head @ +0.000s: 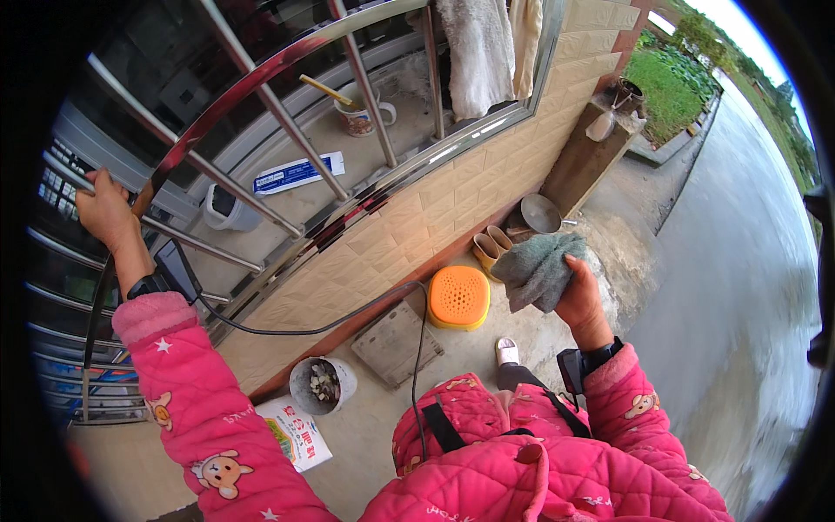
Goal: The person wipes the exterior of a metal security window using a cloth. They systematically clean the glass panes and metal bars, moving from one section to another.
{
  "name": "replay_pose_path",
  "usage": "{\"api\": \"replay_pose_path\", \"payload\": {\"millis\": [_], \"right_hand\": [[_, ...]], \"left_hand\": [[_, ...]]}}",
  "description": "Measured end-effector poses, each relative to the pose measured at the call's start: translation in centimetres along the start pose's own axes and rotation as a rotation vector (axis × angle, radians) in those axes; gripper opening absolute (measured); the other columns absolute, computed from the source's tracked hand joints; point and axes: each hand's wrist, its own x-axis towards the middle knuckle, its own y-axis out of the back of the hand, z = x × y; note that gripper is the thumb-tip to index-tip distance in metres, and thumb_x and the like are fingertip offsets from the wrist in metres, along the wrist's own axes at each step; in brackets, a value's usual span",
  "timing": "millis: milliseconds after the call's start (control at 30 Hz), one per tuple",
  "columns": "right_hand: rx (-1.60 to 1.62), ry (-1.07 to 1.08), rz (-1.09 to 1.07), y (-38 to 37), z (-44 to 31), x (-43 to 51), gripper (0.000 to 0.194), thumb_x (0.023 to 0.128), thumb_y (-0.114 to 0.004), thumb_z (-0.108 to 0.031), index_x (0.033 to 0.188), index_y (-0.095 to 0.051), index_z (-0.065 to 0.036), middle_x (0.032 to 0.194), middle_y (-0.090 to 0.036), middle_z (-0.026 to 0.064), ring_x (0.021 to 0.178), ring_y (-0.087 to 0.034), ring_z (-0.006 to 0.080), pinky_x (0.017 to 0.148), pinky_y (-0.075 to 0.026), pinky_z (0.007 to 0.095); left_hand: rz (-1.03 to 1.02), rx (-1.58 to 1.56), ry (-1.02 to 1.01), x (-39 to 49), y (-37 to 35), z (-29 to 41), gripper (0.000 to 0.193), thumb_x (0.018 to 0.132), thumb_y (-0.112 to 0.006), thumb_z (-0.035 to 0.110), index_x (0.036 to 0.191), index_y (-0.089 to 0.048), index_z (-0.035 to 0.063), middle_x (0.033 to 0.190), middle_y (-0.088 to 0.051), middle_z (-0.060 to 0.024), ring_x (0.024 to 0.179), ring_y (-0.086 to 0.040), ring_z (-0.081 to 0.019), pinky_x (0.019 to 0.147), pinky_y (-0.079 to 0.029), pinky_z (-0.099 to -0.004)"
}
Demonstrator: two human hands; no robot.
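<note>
My left hand (107, 212) is closed around a bar of the stainless steel window grille (287, 121), at the far left of the view. In my right hand (582, 297) is a bunched grey-green cloth (541, 269), held out over the ground to the right of the wall. Behind the bars, on the window sill (297, 143), stand a mug (359, 121) with a yellow-handled item in it and a white plastic tub (228, 210). A blue and white packet (299, 173) bearing writing lies between them.
An orange plastic stool (459, 297), boots (489, 248) and a metal basin (541, 213) stand along the tiled wall (417, 222). Nearer are a flat board (398, 344), a bucket (323, 385) with scraps and a printed sack (297, 434). A black cable (313, 331) hangs from my left wrist.
</note>
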Motion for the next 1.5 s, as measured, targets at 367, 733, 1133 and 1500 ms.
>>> {"api": "replay_pose_path", "payload": {"millis": [367,733,1133,1500], "right_hand": [[0.020,-0.182,0.150,3.9,-4.6,3.8,0.042,0.094,-0.049,-0.020,0.129,-0.048,0.003,0.123,-0.060,0.0179,0.113,-0.059,0.0338,0.102,-0.045,0.0469],[-0.023,-0.213,0.270,6.1,-5.3,3.4,0.038,0.093,-0.052,-0.022,0.123,-0.051,0.001,0.118,-0.062,0.0163,0.108,-0.061,0.0319,0.099,-0.046,0.0456],[-0.019,-0.185,0.252,6.0,-4.4,4.8,0.037,0.095,-0.049,-0.021,0.122,-0.053,0.004,0.118,-0.063,0.0171,0.108,-0.061,0.0322,0.099,-0.047,0.0443],[0.072,-0.040,0.016,3.5,-5.6,5.8,0.047,0.083,-0.047,-0.008,0.128,-0.048,0.005,0.125,-0.058,0.0194,0.118,-0.055,0.0361,0.105,-0.041,0.0494]], "left_hand": [[0.045,0.092,0.030,1.0,1.5,-0.4,0.012,0.087,-0.060,0.006,0.083,-0.049,0.0051,0.062,-0.046,0.0003,0.051,-0.041,-0.0086,0.047,-0.034,-0.0254],[0.098,0.197,0.013,2.0,2.2,-1.5,0.012,0.086,-0.060,0.009,0.081,-0.050,0.0042,0.063,-0.048,-0.0008,0.051,-0.043,-0.0093,0.047,-0.035,-0.0253],[0.108,0.277,-0.041,2.5,2.7,-2.1,0.015,0.084,-0.062,0.011,0.079,-0.052,0.0018,0.062,-0.051,-0.0033,0.050,-0.046,-0.0117,0.047,-0.039,-0.0263],[0.038,0.213,-0.082,0.0,1.0,-0.2,0.014,0.086,-0.062,0.009,0.086,-0.050,0.0021,0.060,-0.048,-0.0026,0.046,-0.044,-0.0116,0.044,-0.037,-0.0269]]}}
